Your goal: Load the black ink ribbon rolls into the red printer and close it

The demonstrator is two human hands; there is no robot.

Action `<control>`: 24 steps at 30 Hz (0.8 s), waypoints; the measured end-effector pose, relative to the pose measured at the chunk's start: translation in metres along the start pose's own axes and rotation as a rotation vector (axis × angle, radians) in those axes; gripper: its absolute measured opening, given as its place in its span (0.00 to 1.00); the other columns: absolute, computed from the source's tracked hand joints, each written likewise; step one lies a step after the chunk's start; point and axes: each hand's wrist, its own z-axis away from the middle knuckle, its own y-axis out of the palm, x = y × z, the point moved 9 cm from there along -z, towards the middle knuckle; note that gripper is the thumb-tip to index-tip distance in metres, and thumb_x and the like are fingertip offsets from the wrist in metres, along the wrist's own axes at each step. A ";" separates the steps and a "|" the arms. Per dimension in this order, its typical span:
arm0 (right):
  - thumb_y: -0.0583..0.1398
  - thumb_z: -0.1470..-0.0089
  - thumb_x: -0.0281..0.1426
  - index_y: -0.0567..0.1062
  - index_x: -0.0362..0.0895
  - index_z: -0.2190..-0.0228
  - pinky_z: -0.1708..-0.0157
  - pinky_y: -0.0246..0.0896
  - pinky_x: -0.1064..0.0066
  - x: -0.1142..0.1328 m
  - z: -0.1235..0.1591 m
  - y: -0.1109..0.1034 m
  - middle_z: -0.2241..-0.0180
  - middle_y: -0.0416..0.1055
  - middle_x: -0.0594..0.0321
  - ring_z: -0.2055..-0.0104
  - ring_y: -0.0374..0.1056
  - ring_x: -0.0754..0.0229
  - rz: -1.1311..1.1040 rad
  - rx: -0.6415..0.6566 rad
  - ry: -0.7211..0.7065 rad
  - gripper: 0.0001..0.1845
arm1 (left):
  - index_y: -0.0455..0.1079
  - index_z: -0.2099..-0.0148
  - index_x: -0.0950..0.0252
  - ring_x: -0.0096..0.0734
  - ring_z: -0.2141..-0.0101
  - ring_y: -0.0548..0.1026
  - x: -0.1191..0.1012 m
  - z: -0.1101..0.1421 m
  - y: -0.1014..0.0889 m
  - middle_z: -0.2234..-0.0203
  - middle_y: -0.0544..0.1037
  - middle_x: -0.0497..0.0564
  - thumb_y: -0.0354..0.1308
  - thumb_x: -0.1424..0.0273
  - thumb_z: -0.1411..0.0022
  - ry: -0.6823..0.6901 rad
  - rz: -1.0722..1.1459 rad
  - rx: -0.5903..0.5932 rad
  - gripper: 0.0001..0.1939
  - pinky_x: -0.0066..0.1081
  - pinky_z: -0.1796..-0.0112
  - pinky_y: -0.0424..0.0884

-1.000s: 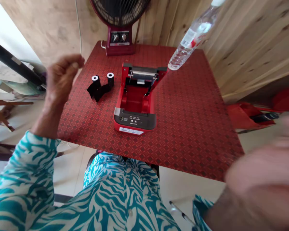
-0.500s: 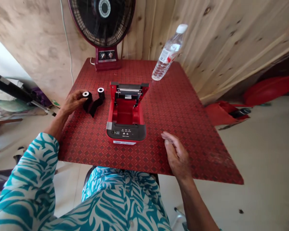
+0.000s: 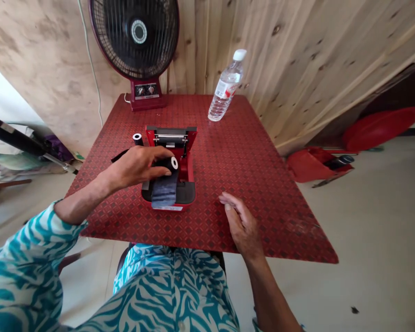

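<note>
My left hand [image 3: 133, 168] is closed around a roll of black ribbon [image 3: 165, 164] with a white core. It holds the roll over the open bay of a red label printer [image 3: 190, 168], whose lid [image 3: 171, 130] stands raised at the back. A dark ribbon tail [image 3: 165, 190] hangs from the roll across the printer's dark front panel [image 3: 185, 191]. Behind my left hand stands a second black ribbon roll [image 3: 137, 139], its tail partly hidden. On its side near the table's front edge rests my right hand [image 3: 242, 226], empty, fingers stretched out, to the right of the printer.
A maroon fan [image 3: 147, 97] stands at the back left of the red patterned table [image 3: 280, 216]. Behind and right of the printer is a clear plastic bottle [image 3: 223, 94] with a white cap. Wooden boards [image 3: 259, 55] line the wall behind.
My left hand has lifted the nearer-left ribbon roll off the table and carried it right, over the printer. My right hand stays by the table's edge. The view has shifted slightly.
</note>
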 end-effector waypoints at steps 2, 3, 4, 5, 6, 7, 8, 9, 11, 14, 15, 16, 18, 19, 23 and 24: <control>0.52 0.37 0.40 0.73 0.47 0.52 0.44 0.64 0.53 0.001 0.001 -0.001 0.52 0.76 0.55 0.49 0.72 0.53 -0.018 0.001 -0.006 0.17 | 0.73 0.47 0.62 0.42 0.53 0.77 0.000 -0.014 0.016 0.53 0.80 0.53 0.61 0.69 0.39 -0.004 -0.175 0.087 0.17 0.38 0.51 0.71; 0.52 0.37 0.40 0.73 0.47 0.52 0.45 0.64 0.53 0.001 0.001 -0.001 0.52 0.76 0.55 0.50 0.72 0.53 -0.026 0.004 -0.010 0.17 | 0.73 0.47 0.62 0.44 0.52 0.77 0.001 -0.019 0.023 0.52 0.79 0.54 0.60 0.69 0.38 -0.013 -0.249 0.135 0.17 0.40 0.50 0.71; 0.52 0.36 0.39 0.73 0.47 0.52 0.45 0.65 0.54 0.001 0.002 -0.001 0.53 0.76 0.55 0.50 0.72 0.54 -0.033 0.009 -0.015 0.17 | 0.73 0.46 0.62 0.45 0.51 0.76 0.002 -0.023 0.030 0.51 0.79 0.55 0.59 0.69 0.38 -0.025 -0.316 0.186 0.17 0.41 0.51 0.71; 0.52 0.36 0.39 0.72 0.47 0.51 0.46 0.65 0.54 0.002 0.002 0.000 0.53 0.76 0.55 0.50 0.72 0.54 -0.038 0.014 -0.022 0.17 | 0.73 0.46 0.62 0.47 0.51 0.76 0.002 -0.026 0.035 0.52 0.79 0.56 0.59 0.69 0.38 -0.038 -0.378 0.238 0.17 0.41 0.52 0.71; 0.52 0.36 0.39 0.73 0.48 0.52 0.46 0.65 0.54 0.002 0.002 0.000 0.53 0.76 0.55 0.51 0.73 0.54 -0.039 0.020 -0.028 0.17 | 0.73 0.46 0.62 0.48 0.52 0.77 0.002 -0.029 0.039 0.53 0.79 0.56 0.59 0.69 0.38 -0.054 -0.436 0.283 0.17 0.41 0.53 0.71; 0.52 0.36 0.38 0.73 0.48 0.52 0.46 0.65 0.54 0.002 0.002 0.000 0.53 0.76 0.55 0.51 0.73 0.53 -0.037 0.026 -0.034 0.16 | 0.74 0.47 0.62 0.48 0.52 0.77 0.001 -0.032 0.044 0.54 0.80 0.56 0.59 0.69 0.38 -0.067 -0.488 0.324 0.16 0.40 0.54 0.72; 0.52 0.36 0.38 0.73 0.48 0.52 0.46 0.64 0.53 0.002 0.002 0.001 0.53 0.76 0.55 0.51 0.73 0.53 -0.034 0.032 -0.041 0.16 | 0.74 0.48 0.62 0.48 0.53 0.77 0.001 -0.035 0.048 0.55 0.80 0.56 0.60 0.69 0.38 -0.077 -0.530 0.362 0.16 0.39 0.56 0.72; 0.52 0.36 0.38 0.73 0.48 0.53 0.46 0.64 0.52 0.003 0.002 0.001 0.53 0.76 0.55 0.50 0.73 0.52 -0.030 0.038 -0.047 0.16 | 0.75 0.50 0.61 0.48 0.54 0.77 0.001 -0.038 0.051 0.56 0.81 0.56 0.60 0.69 0.39 -0.084 -0.562 0.392 0.15 0.38 0.57 0.71; 0.52 0.37 0.38 0.74 0.48 0.53 0.46 0.64 0.52 0.004 0.002 0.002 0.53 0.76 0.55 0.50 0.72 0.52 -0.025 0.047 -0.063 0.15 | 0.77 0.54 0.61 0.46 0.55 0.78 0.002 -0.043 0.059 0.59 0.81 0.54 0.62 0.69 0.41 -0.082 -0.579 0.441 0.12 0.35 0.59 0.70; 0.52 0.37 0.37 0.74 0.48 0.54 0.46 0.65 0.52 0.006 0.002 0.002 0.53 0.76 0.55 0.50 0.72 0.52 -0.021 0.049 -0.081 0.15 | 0.78 0.57 0.61 0.43 0.56 0.78 0.006 -0.045 0.067 0.62 0.82 0.52 0.63 0.71 0.42 -0.048 -0.488 0.499 0.09 0.32 0.60 0.69; 0.52 0.36 0.37 0.74 0.48 0.54 0.46 0.65 0.53 0.006 0.002 0.001 0.53 0.76 0.55 0.50 0.73 0.52 -0.020 0.047 -0.082 0.15 | 0.78 0.57 0.61 0.42 0.57 0.78 0.006 -0.043 0.066 0.62 0.82 0.52 0.62 0.70 0.41 -0.026 -0.437 0.504 0.09 0.31 0.60 0.69; 0.52 0.36 0.37 0.74 0.48 0.54 0.46 0.65 0.53 0.007 0.002 0.001 0.53 0.76 0.55 0.50 0.72 0.52 -0.018 0.044 -0.083 0.15 | 0.78 0.56 0.60 0.41 0.56 0.78 0.004 -0.040 0.063 0.61 0.82 0.51 0.61 0.70 0.40 0.001 -0.381 0.490 0.10 0.31 0.59 0.69; 0.52 0.36 0.38 0.74 0.48 0.54 0.47 0.65 0.53 0.007 0.002 0.001 0.53 0.76 0.55 0.50 0.73 0.52 -0.015 0.041 -0.082 0.15 | 0.77 0.53 0.60 0.39 0.56 0.78 -0.003 -0.030 0.047 0.57 0.82 0.51 0.58 0.68 0.37 0.054 -0.271 0.388 0.11 0.31 0.57 0.69; 0.52 0.36 0.38 0.74 0.48 0.54 0.47 0.65 0.53 0.007 0.002 0.001 0.53 0.76 0.55 0.51 0.73 0.52 -0.013 0.041 -0.083 0.15 | 0.77 0.52 0.60 0.38 0.55 0.78 -0.007 -0.023 0.036 0.56 0.81 0.52 0.56 0.67 0.35 0.076 -0.215 0.316 0.13 0.31 0.56 0.69; 0.52 0.36 0.38 0.74 0.48 0.54 0.47 0.64 0.52 0.009 0.001 0.002 0.54 0.77 0.55 0.51 0.73 0.52 0.001 0.049 -0.103 0.15 | 0.75 0.49 0.61 0.38 0.57 0.78 -0.019 0.010 0.011 0.56 0.81 0.52 0.51 0.58 0.33 0.087 -0.119 0.153 0.19 0.33 0.55 0.71; 0.52 0.36 0.38 0.74 0.48 0.54 0.47 0.64 0.52 0.009 0.001 0.003 0.54 0.77 0.55 0.51 0.73 0.52 0.007 0.052 -0.108 0.15 | 0.75 0.49 0.61 0.39 0.56 0.78 -0.021 0.016 0.013 0.56 0.81 0.52 0.52 0.57 0.33 0.094 -0.126 0.152 0.19 0.34 0.54 0.71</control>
